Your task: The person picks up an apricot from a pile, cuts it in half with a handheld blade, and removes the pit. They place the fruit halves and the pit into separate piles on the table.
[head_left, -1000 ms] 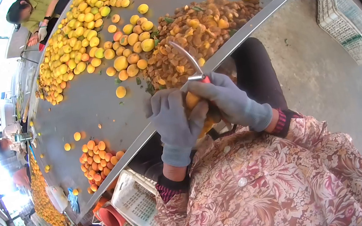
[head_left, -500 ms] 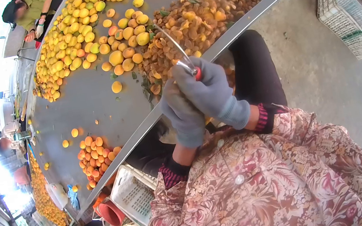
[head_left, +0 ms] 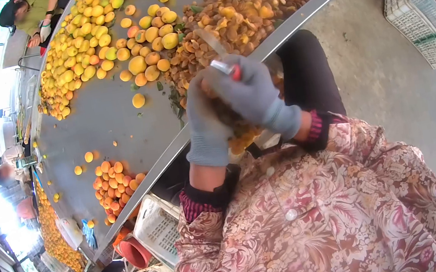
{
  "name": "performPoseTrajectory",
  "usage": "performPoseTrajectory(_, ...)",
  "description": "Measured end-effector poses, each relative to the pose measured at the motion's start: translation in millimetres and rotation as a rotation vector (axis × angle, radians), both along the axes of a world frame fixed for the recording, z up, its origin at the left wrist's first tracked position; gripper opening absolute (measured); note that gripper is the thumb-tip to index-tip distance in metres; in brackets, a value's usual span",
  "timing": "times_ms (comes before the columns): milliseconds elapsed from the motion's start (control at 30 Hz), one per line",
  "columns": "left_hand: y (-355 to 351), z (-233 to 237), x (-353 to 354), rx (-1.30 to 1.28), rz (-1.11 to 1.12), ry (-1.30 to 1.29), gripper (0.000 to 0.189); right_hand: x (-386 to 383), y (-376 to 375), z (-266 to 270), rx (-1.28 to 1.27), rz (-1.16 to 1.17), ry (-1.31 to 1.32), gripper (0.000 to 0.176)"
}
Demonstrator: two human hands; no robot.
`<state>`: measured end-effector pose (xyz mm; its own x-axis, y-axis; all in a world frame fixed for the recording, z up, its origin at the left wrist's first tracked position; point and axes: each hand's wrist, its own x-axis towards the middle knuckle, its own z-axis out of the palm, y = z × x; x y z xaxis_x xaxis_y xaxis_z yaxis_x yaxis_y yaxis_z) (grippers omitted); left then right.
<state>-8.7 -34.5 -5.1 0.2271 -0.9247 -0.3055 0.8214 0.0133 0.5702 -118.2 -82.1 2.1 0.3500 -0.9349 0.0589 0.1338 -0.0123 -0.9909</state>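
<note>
Both my hands wear grey gloves and meet just in front of the table's near edge. My right hand (head_left: 253,89) is closed around the red handle of a knife (head_left: 235,72); its metal collar shows clearly, while the blade is blurred and points away over the brown heap. Beside it, my left hand (head_left: 206,117) has its fingers wrapped round an orange apricot (head_left: 208,89), mostly hidden between the gloves. Below the hands, orange fruit pieces (head_left: 242,140) show near my lap. Just beyond them lies a heap of brown pits and pulp (head_left: 238,21).
Whole apricots (head_left: 78,55) cover the metal table (head_left: 109,111) at the left, with an orange pile (head_left: 116,186) by the near edge. A white crate (head_left: 155,228) and a red bucket (head_left: 134,252) stand below. Another crate (head_left: 419,19) is at right. Other people sit at left.
My left hand has shifted left and opened a gap from the right, uncovering some orange between them. The knife blade has become blurred. Fruit pieces below the hands show more.
</note>
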Motion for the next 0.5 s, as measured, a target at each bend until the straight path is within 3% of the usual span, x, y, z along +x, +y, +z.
performPoseTrajectory(33,1,7,12,0.071,-0.248,0.074,0.024,-1,-5,3,0.364,0.136,-0.253,0.032)
performPoseTrajectory(67,3,12,18,0.143,-0.495,0.150,0.027,-10,-13,9,0.485,0.220,-0.248,0.027)
performPoseTrajectory(100,4,5,12,-0.194,-0.519,0.286,0.024,-18,-18,3,0.617,0.300,-0.355,0.025)
performPoseTrajectory(133,10,0,6,-0.194,-0.522,0.284,0.024,-25,-20,-4,0.751,0.376,-0.461,0.023)
performPoseTrajectory(200,16,16,-11,0.245,0.001,-0.033,0.039,-35,-19,-14,0.706,0.452,-0.449,0.022)
performPoseTrajectory(233,18,4,-3,0.243,0.002,-0.031,0.039,-37,-19,-17,0.656,0.530,-0.435,0.022)
performPoseTrajectory(300,21,-22,17,-0.211,-0.357,0.305,0.044,-39,-13,-19,0.581,0.492,-0.302,0.022)
performPoseTrajectory(367,25,-16,18,-0.068,-0.259,0.284,0.045,-41,-9,-22,0.497,0.458,-0.172,0.022)
performPoseTrajectory(433,28,1,13,0.073,-0.157,0.262,0.045,-46,-7,-30,0.308,0.417,0.343,0.024)
performPoseTrajectory(500,32,13,5,0.156,-0.131,0.220,0.044,-45,-5,-32,0.335,0.312,0.226,0.023)
